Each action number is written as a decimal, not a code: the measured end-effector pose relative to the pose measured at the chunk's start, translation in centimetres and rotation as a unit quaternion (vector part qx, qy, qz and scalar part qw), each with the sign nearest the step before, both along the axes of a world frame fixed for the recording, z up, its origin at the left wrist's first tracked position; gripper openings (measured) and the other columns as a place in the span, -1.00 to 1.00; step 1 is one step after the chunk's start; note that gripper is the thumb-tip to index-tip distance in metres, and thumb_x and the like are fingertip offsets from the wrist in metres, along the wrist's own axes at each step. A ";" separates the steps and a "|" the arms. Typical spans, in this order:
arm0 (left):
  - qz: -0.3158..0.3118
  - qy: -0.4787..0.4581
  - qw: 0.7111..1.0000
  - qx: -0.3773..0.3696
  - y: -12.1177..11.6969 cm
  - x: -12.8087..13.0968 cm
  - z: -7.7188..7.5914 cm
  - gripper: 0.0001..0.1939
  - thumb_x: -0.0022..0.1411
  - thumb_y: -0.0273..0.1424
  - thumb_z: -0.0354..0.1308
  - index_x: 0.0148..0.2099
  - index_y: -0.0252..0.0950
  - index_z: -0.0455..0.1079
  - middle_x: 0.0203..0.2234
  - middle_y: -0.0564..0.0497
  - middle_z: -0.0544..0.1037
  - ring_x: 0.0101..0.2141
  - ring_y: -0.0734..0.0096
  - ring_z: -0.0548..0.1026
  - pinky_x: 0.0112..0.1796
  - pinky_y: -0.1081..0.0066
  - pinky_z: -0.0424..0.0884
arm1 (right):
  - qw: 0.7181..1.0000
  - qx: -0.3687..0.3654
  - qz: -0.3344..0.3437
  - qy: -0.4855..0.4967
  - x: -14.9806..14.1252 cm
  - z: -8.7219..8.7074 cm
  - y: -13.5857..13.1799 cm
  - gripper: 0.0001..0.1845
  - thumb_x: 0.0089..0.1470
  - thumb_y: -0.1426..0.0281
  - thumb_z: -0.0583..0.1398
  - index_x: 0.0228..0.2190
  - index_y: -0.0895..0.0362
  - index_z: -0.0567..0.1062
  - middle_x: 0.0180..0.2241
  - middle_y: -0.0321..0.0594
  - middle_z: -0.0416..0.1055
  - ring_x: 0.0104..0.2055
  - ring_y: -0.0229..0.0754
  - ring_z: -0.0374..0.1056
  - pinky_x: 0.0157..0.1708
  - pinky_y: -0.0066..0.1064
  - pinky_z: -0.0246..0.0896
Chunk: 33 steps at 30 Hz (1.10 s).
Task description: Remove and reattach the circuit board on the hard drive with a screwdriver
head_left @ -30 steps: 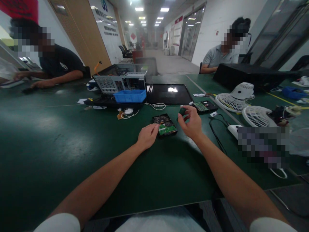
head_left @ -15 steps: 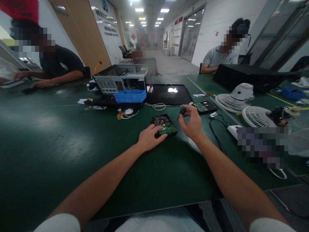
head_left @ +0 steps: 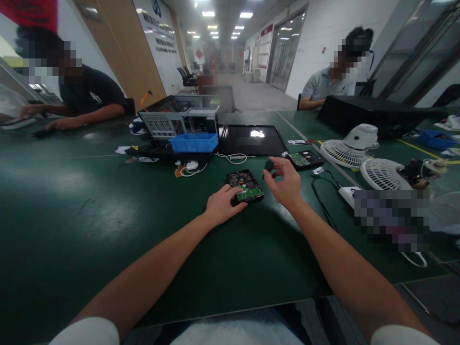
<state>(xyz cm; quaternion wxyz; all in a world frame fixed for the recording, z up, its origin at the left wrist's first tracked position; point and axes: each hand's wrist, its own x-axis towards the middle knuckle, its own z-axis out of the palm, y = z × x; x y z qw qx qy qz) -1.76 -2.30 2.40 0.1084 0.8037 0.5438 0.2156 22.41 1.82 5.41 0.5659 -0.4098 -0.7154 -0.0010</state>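
A hard drive (head_left: 246, 182) lies on the green table in front of me, its green circuit board facing up. My left hand (head_left: 222, 206) grips its near left corner, fingers on the board side and thumb along the near edge. Just right of the drive, my right hand (head_left: 284, 183) is raised above the table. Its thumb and fingers pinch the dark handle of a small screwdriver (head_left: 268, 166), whose thin shaft barely shows. The screwdriver appears apart from the drive.
A second hard drive (head_left: 306, 159) lies beyond my right hand. Behind are an open computer case (head_left: 161, 125), a blue tray (head_left: 194, 143) and a black panel (head_left: 251, 141). White fan parts (head_left: 341, 152) and black cables (head_left: 319, 199) lie right. Two people sit across the table.
My right hand has shifted slightly left, and the screwdriver handle has tilted with it. My left hand has stayed on the hard drive, its thumb drawn in a little.
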 end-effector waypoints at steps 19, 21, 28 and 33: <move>-0.005 0.003 1.000 0.012 0.0 -0.1 -0.3 -0.50 0.29 -0.03 0.28 0.21 -0.06 0.44 -0.12 0.02 0.48 -0.19 0.28 0.53 -0.26 0.35 0.42 | 0.999 0.047 0.005 -0.023 -0.5 1.4 -0.8 -0.54 0.09 0.43 0.28 0.05 -0.02 0.43 -0.01 -0.06 0.38 0.07 0.08 0.34 -0.03 0.03 0.48; -0.004 0.005 1.000 0.006 0.0 -0.1 -0.2 -0.49 0.28 -0.03 0.29 0.20 -0.06 0.44 -0.12 0.02 0.48 -0.18 0.27 0.53 -0.27 0.36 0.43 | 0.999 0.039 0.006 -0.013 -0.6 1.4 -0.8 -0.54 0.07 0.43 0.29 0.03 -0.01 0.43 -0.03 -0.07 0.37 0.04 0.07 0.35 -0.05 0.00 0.49; 0.001 0.007 1.000 0.009 -0.1 0.0 -0.2 -0.50 0.29 -0.03 0.28 0.21 -0.05 0.44 -0.11 0.02 0.48 -0.19 0.27 0.53 -0.25 0.35 0.43 | 0.997 -0.004 0.039 0.070 -0.5 0.5 0.1 -0.55 0.04 0.44 0.31 -0.01 0.00 0.43 -0.04 -0.14 0.31 -0.06 -0.07 0.39 -0.09 -0.13 0.50; 0.001 0.004 1.000 0.002 -0.1 0.0 0.0 -0.49 0.28 -0.03 0.29 0.21 -0.06 0.44 -0.10 0.01 0.49 -0.19 0.27 0.53 -0.25 0.35 0.43 | 0.988 -0.039 0.072 0.127 -0.6 0.0 0.5 -0.55 0.03 0.44 0.31 -0.02 0.00 0.42 -0.02 -0.18 0.28 -0.09 -0.15 0.41 -0.06 -0.17 0.52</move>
